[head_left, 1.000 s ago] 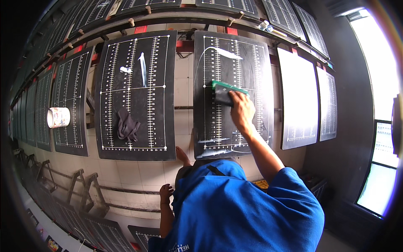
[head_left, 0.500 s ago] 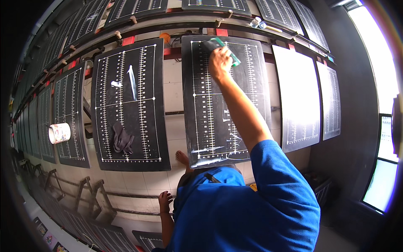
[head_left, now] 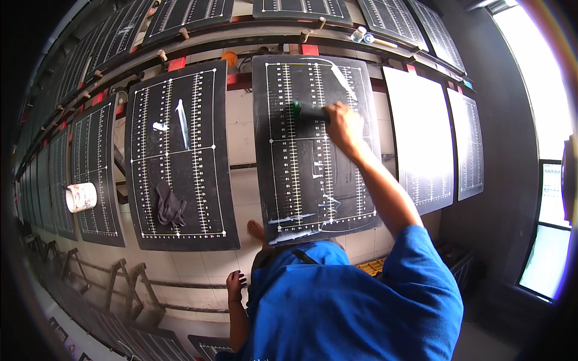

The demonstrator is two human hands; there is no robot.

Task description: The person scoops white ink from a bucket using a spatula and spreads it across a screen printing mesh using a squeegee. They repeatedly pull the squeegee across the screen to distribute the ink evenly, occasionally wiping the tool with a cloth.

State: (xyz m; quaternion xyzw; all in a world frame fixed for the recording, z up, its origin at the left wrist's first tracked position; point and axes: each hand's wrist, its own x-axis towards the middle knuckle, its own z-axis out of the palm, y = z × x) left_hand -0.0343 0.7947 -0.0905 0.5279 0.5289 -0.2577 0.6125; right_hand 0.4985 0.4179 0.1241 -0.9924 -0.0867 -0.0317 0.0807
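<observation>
My right hand is closed round a dark scraper with a green edge. It is over the upper middle of a black panel, which is printed with white scales and a border line. A whitish streak lies near the panel's top right, beyond my hand. More pale smears run along its near edge, and others mark its middle. Away from the panel, my left hand hangs low beside my body with its fingers apart and nothing in it.
On the left-hand black panel lie a dark cloth and a small white object. A white bucket rests further left. Beyond the panels runs a rail with a bottle. A bright panel stands right.
My right hand has moved nearer and to the right with the scraper, which has turned. A whitish streak now shows near the panel's top right. My left hand stays low at my side.
</observation>
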